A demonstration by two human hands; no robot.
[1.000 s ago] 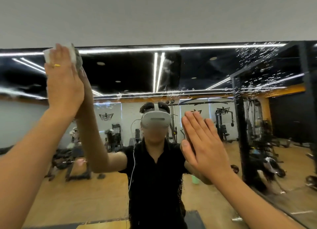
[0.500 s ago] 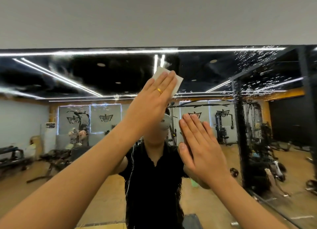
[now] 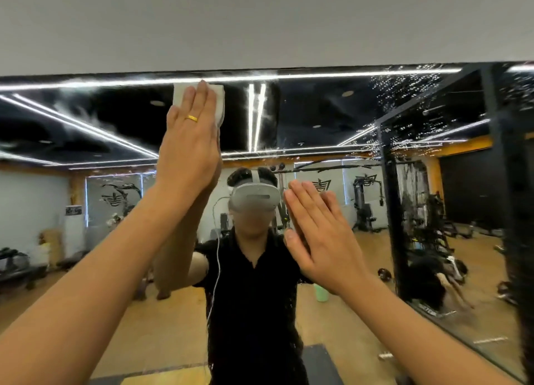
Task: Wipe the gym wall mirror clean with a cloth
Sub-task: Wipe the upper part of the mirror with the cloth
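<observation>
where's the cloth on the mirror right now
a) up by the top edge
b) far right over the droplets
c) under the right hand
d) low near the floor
a: the left hand presses the white cloth flat on the mirror just under its top edge.

Grey wall (image 3: 260, 23) up top, refl. ceiling light strips (image 3: 255, 116), wt machine (image 3: 365, 202), green bottle (image 3: 320, 293), blk rack post (image 3: 391, 211)

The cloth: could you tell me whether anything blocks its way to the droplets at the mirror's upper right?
Nothing visible does: bare mirror runs from the cloth to the droplets; the right hand rests lower.
</observation>
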